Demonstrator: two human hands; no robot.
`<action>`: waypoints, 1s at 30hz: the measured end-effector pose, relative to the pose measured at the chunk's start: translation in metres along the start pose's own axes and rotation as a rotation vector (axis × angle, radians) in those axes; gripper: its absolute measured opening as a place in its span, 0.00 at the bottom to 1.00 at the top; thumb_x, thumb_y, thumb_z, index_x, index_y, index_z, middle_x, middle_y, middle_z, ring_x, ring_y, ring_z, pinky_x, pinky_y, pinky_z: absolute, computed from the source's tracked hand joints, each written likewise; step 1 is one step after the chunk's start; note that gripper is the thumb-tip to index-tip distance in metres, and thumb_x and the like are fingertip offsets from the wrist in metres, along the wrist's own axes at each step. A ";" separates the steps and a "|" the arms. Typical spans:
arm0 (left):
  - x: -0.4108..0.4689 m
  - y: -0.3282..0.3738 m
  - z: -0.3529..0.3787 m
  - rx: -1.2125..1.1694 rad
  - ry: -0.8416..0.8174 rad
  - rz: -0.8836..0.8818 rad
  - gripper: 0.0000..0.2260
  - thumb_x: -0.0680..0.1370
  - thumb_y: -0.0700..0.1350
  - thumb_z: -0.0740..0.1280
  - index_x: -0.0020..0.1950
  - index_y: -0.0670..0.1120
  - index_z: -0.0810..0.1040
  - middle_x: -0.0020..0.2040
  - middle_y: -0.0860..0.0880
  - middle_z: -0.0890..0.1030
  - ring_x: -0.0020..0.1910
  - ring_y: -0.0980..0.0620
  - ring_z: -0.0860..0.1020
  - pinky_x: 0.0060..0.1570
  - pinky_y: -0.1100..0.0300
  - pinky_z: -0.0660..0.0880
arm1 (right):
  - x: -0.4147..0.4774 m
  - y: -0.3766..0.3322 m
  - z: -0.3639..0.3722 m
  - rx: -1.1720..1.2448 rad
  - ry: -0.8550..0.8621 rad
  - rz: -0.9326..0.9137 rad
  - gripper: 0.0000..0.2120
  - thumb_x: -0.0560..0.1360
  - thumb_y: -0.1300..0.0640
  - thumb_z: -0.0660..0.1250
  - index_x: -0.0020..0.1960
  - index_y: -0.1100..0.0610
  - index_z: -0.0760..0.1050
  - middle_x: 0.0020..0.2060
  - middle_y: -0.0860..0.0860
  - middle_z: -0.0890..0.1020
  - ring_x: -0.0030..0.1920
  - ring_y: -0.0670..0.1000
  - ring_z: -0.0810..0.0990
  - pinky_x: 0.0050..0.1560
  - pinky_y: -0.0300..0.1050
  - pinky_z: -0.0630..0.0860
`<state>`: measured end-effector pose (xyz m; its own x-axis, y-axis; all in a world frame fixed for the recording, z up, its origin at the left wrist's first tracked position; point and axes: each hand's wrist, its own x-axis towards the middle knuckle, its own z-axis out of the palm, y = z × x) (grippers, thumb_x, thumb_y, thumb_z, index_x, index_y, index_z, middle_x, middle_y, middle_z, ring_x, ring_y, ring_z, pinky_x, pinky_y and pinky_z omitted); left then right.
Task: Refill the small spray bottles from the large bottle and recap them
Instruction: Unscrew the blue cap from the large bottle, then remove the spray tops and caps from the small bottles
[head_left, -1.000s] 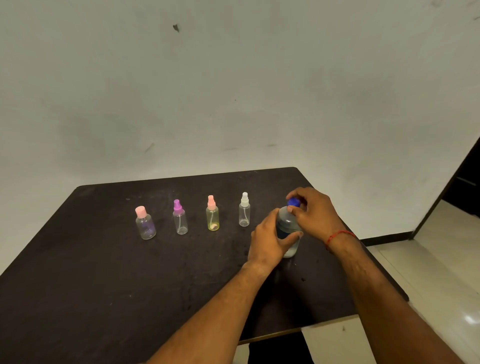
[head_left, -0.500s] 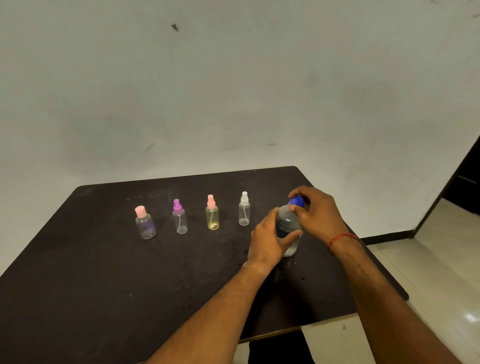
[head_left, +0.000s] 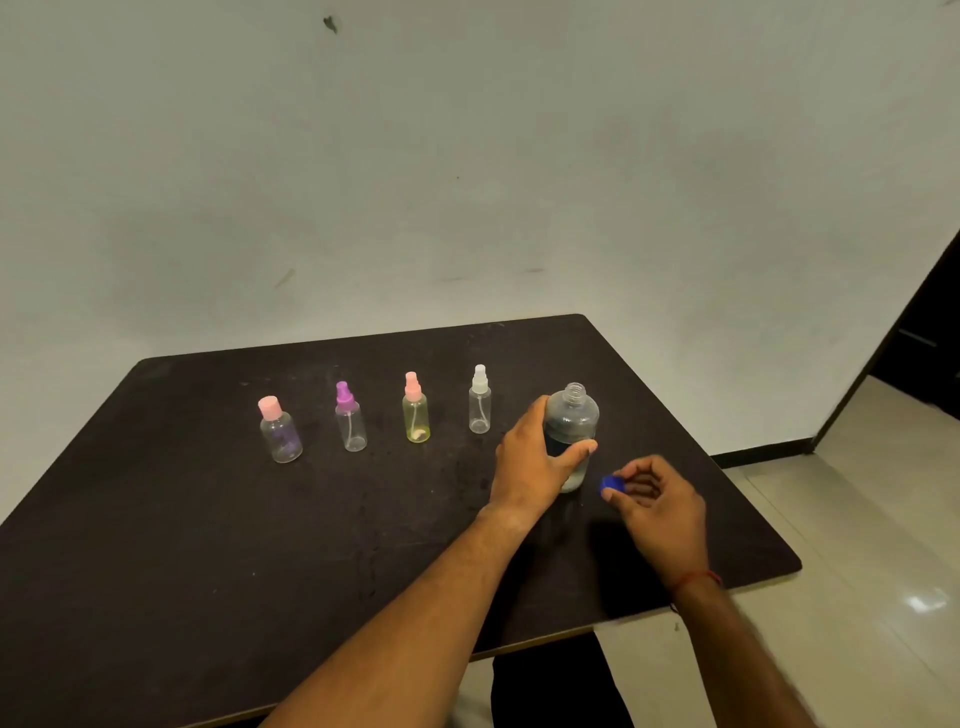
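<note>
A: Which step is this?
B: Opening. The right hand (head_left: 660, 499) pinches the blue cap (head_left: 613, 486) low over the counter (head_left: 208, 545). The left hand (head_left: 535, 462) has its fingers (head_left: 537, 408) clamped on the open large bottle (head_left: 571, 421).
A: And next?
B: I think the cap must go down, then one capped spray bottle (head_left: 479, 410) behind must be opened.

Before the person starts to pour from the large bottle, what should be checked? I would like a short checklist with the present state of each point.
1. Large bottle uncapped: ok, its threaded neck is bare.
2. Left hand grips the large bottle, upright on the table: ok.
3. Right hand free: not ok, it pinches the blue cap.
4. Small spray bottles opened: not ok, all four, like the white-topped bottle, have tops on.
5. Liquid level in the large bottle: cannot tell.
</note>
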<state>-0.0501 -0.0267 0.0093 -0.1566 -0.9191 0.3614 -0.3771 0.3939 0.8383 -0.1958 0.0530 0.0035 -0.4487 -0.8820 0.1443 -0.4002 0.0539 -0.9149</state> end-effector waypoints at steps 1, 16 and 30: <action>0.000 0.000 0.000 -0.003 -0.003 0.000 0.28 0.71 0.58 0.77 0.67 0.55 0.72 0.60 0.59 0.80 0.59 0.60 0.77 0.61 0.55 0.77 | -0.003 0.006 0.002 -0.026 -0.012 0.017 0.14 0.68 0.64 0.76 0.47 0.52 0.75 0.43 0.47 0.81 0.44 0.45 0.81 0.47 0.39 0.80; -0.007 -0.012 -0.012 -0.026 -0.003 -0.062 0.35 0.72 0.57 0.76 0.76 0.52 0.67 0.71 0.54 0.75 0.70 0.56 0.73 0.69 0.54 0.73 | -0.012 0.027 0.008 -0.214 -0.071 -0.072 0.26 0.68 0.62 0.77 0.62 0.54 0.71 0.49 0.46 0.78 0.49 0.46 0.79 0.53 0.40 0.78; -0.032 -0.045 -0.063 -0.044 0.239 -0.133 0.16 0.78 0.52 0.72 0.64 0.53 0.76 0.60 0.57 0.79 0.59 0.59 0.78 0.61 0.57 0.78 | -0.032 -0.024 0.028 -0.083 0.127 -0.475 0.10 0.71 0.62 0.74 0.50 0.56 0.78 0.41 0.48 0.79 0.41 0.46 0.79 0.43 0.38 0.79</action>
<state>0.0289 -0.0147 -0.0140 0.1130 -0.9377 0.3285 -0.3396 0.2743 0.8997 -0.1495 0.0673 0.0106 -0.2932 -0.7547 0.5869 -0.6436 -0.2981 -0.7049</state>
